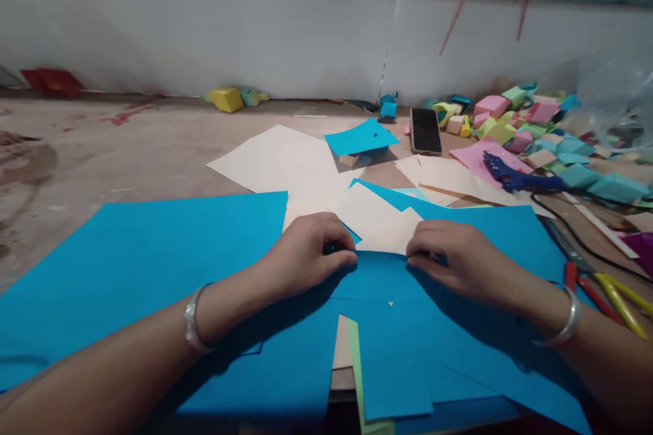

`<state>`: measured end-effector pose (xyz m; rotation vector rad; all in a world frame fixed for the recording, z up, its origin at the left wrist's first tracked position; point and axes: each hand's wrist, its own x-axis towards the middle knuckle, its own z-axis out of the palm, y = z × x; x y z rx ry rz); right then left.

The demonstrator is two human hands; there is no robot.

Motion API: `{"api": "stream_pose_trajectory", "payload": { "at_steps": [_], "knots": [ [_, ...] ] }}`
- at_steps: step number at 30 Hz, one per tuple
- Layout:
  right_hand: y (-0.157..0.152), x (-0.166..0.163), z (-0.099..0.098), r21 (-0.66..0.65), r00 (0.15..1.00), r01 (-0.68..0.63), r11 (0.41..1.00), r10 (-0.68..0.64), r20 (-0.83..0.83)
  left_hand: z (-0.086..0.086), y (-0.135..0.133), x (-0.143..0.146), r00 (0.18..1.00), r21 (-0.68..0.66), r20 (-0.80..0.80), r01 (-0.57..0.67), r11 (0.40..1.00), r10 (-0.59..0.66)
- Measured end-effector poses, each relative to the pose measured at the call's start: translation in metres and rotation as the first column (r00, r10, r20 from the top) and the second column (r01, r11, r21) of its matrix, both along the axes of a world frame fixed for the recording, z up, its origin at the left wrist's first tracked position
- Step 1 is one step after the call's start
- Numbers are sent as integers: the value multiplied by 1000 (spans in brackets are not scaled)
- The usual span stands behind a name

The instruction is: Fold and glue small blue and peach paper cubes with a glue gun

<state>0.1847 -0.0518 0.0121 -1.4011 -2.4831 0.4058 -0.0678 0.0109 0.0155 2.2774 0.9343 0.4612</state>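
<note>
My left hand (313, 248) and my right hand (454, 258) pinch the two ends of the far edge of a small piece of blue paper (381, 277), fingertips closed on it. The piece lies over larger blue sheets; a large blue sheet (153, 251) spreads under my left forearm and another (490, 231) lies beneath my right hand. A narrow blue strip (395, 374) hangs toward me over a pale green sheet (354, 353). Just beyond my fingers are cream paper pieces (377, 221).
Scissors with yellow handles (620, 302) and a red-handled tool (570, 275) lie at the right, near a black cable. Beyond are a blue glue gun (520, 178), a phone (425, 130) and a heap of folded paper boxes (541, 126). A wall (204, 34) closes the far side.
</note>
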Motion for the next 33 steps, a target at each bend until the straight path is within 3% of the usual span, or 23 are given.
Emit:
{"api": "stream_pose_trajectory", "payload": {
  "at_steps": [8, 11, 15, 25, 33],
  "knots": [
    [-10, -4, -6, 260, 978, -86, 962, 32, 204, -2, -2, 1, 996, 36, -41, 77, 996, -76],
    [-12, -7, -4, 323, 968, -124, 938, 42, 248, -1, -5, -1, 990, 159, -76, 131, 978, -120],
    [-15, -10, 0, 401, 956, -187, 897, 72, 285, -2, -9, -3, 967, 362, -191, 228, 904, -168],
    [-19, -12, 5, 389, 926, -292, 874, 156, 344, 0, -13, -5, 914, 460, -349, 361, 811, -209],
    [-20, -12, 4, 366, 910, -292, 884, 140, 389, 3, -13, -3, 888, 464, -414, 395, 793, -200]
  ]
}}
